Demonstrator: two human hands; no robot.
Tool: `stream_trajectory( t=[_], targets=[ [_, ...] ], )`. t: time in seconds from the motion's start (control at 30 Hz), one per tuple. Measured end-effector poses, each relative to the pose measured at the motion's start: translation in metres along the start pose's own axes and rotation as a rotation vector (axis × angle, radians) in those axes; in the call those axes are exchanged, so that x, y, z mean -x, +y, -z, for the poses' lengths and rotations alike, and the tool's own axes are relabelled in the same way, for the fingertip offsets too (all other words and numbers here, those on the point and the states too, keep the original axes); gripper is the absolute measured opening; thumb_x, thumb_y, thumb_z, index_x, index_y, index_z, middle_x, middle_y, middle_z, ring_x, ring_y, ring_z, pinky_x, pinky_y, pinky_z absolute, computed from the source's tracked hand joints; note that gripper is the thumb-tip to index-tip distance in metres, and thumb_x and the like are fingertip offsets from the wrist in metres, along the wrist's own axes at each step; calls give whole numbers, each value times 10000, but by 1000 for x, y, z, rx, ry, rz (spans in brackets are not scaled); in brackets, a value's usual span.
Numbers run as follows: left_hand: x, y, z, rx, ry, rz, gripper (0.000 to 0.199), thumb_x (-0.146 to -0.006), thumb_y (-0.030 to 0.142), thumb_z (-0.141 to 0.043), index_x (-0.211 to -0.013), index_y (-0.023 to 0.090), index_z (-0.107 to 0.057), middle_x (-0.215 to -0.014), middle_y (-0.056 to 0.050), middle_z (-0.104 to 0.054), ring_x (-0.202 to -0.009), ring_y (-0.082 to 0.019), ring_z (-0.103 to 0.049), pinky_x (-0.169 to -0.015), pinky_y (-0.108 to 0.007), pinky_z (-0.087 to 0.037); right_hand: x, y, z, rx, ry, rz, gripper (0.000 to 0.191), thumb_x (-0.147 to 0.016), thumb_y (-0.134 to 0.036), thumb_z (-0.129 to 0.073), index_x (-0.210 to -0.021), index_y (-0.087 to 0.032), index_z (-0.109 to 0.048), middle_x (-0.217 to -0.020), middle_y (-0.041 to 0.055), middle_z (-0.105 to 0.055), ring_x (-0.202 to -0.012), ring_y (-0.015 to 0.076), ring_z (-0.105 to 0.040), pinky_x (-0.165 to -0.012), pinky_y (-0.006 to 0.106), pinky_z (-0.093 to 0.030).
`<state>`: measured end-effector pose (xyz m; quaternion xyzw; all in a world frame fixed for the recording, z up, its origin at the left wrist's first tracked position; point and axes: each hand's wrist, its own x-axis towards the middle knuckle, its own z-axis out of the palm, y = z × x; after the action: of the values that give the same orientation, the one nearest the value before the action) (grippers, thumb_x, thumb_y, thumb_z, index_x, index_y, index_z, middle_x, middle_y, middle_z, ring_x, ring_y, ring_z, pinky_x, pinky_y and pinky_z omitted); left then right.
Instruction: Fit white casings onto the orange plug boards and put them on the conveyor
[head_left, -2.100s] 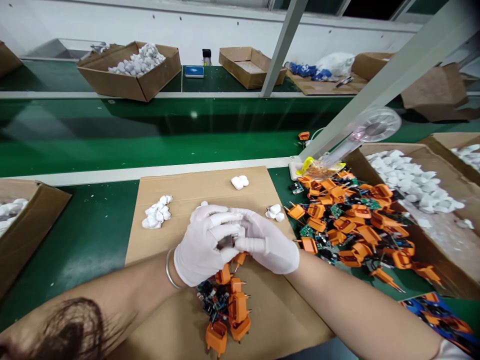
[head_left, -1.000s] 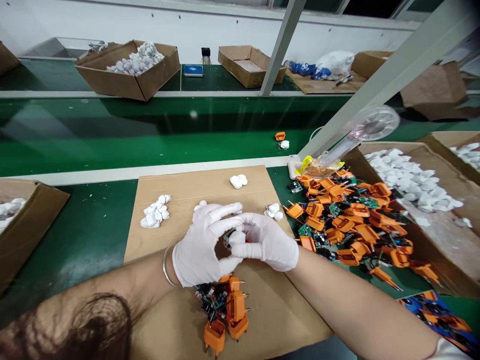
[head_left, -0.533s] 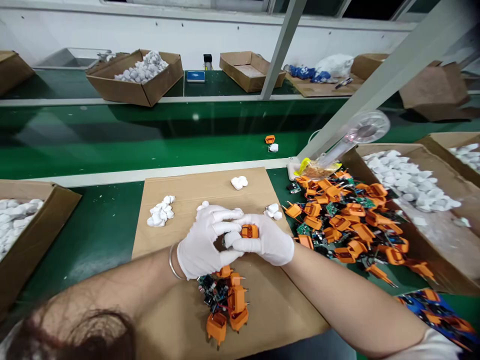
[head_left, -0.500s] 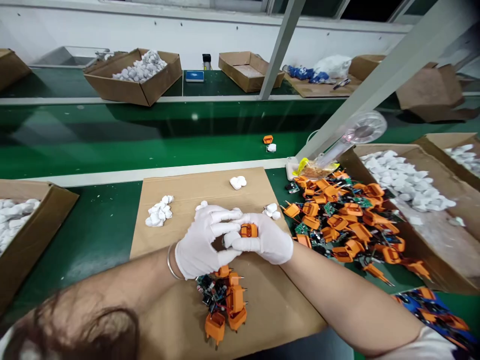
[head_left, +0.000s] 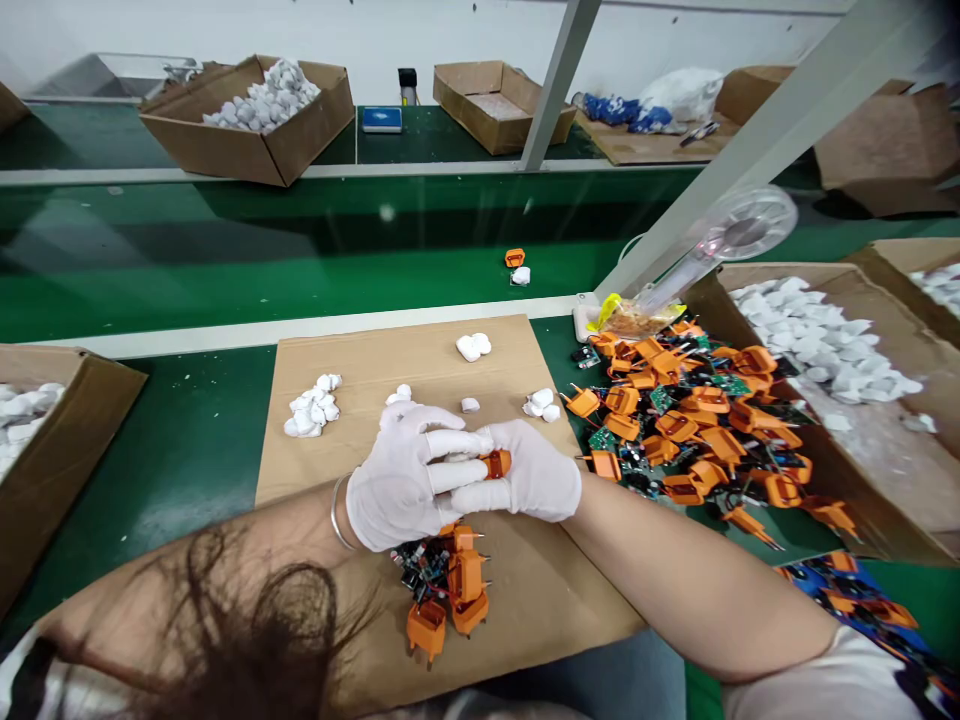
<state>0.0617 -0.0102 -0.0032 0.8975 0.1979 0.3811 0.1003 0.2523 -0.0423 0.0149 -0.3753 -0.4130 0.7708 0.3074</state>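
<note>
Both hands wear white gloves and meet above the cardboard sheet [head_left: 570, 590]. My right hand [head_left: 536, 472] is closed around an orange plug housing [head_left: 497, 464], partly covered by its fingers. My left hand [head_left: 409, 475] is closed against the housing's left side; its fingers hide what they hold. Just below the hands lies a small group of orange plug housings [head_left: 466, 577] with circuit boards [head_left: 421, 568] wired to them. White putty-like lumps [head_left: 312, 406] sit in a cluster left of the hands, with others [head_left: 473, 346] beyond them.
To the right is a large pile of orange plugs with boards [head_left: 705, 430], beside a carton of white lumps [head_left: 817, 350]. Another carton [head_left: 112, 390] stands at the left. A clear handheld fan [head_left: 750, 225] leans near a slanted post. Boxes [head_left: 315, 120] line the back shelf.
The left fingers have closed in toward the right hand, covering a white lump that showed between them. The orange housing is now more hidden. The camera view has tilted slightly down.
</note>
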Motion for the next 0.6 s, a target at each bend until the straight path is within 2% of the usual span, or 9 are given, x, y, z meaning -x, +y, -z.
stream_trajectory(
  t=[0.07, 0.1, 0.2, 0.27, 0.33, 0.4, 0.47, 0.53, 0.6],
  targets=[
    [-3, 2, 1, 2, 66, -68, 214, -812, 284, -731, -1016, 336, -688, -986, 3, -822, -903, -287, -753, -752, -486, -575, 1, -1, -4, 16, 14, 3, 466, -554, -321, -998, -636, -178, -563, -658, -70, -484, -676, 105, -443, -654, 298, -411],
    [-4, 3, 2, 3, 99, -56, 237, -824, 262, -729, -1046, 323, -672, -1014, -14, -822, -901, -281, -761, -761, -481, -587, 1, -2, -5, 27, 40, 7, 450, -557, -327, -996, -640, -176, -580, -661, -65, -498, -680, 110, -452, -663, 303, -411],
    [-5, 4, 5, 44, 187, 72, 303, -865, 238, -755, -1125, 314, -617, -1156, -44, -804, -971, -252, -780, -867, -466, -617, 1, -2, -5, 50, 138, 47, 393, -562, -338, -990, -707, -184, -658, -676, -59, -561, -690, 124, -495, -714, 323, -437],
    [-3, 2, 6, 96, 245, 125, 314, -884, 249, -788, -1126, 310, -598, -1175, -41, -794, -1018, -240, -777, -930, -467, -620, 0, -2, 1, 44, 153, 103, 376, -588, -373, -978, -812, -199, -732, -710, -51, -619, -709, 138, -535, -754, 338, -466],
    [-2, -3, 7, 162, 255, 151, 315, -883, 275, -830, -1110, 302, -612, -1180, -40, -786, -1043, -231, -767, -944, -454, -630, -3, -1, 9, 25, 146, 162, 362, -650, -430, -946, -881, -209, -776, -767, -32, -677, -737, 148, -571, -773, 344, -486],
    [-1, -9, 9, 233, 201, 182, 336, -880, 294, -848, -1142, 289, -638, -1259, -70, -759, -1122, -241, -748, -966, -452, -638, -6, -1, 18, -16, 126, 158, 356, -686, -456, -928, -890, -200, -789, -782, -19, -703, -738, 149, -602, -764, 337, -499],
    [-1, -12, 11, 285, 82, 192, 358, -921, 300, -801, -1239, 269, -641, -1355, -112, -724, -1220, -261, -719, -1022, -470, -628, -8, -1, 24, -73, 71, 90, 403, -645, -415, -965, -916, -180, -782, -784, -9, -726, -750, 152, -650, -770, 326, -522],
    [0, -13, 12, 279, -40, 192, 423, -978, 275, -703, -1384, 233, -592, -1432, -158, -690, -1318, -288, -677, -1104, -510, -587, -10, -1, 25, -118, 40, 49, 457, -587, -351, -1007, -921, -162, -761, -781, -3, -740, -751, 147, -682, -762, 305, -550],
    [1, -11, 11, 227, -81, 209, 558, -971, 267, -675, -1500, 201, -509, -1478, -188, -661, -1364, -315, -647, -1143, -542, -556, -11, 1, 23, -130, 75, 45, 463, -575, -320, -1021, -903, -158, -737, -780, 0, -744, -721, 135, -688, -708, 281, -570]
  ],
)
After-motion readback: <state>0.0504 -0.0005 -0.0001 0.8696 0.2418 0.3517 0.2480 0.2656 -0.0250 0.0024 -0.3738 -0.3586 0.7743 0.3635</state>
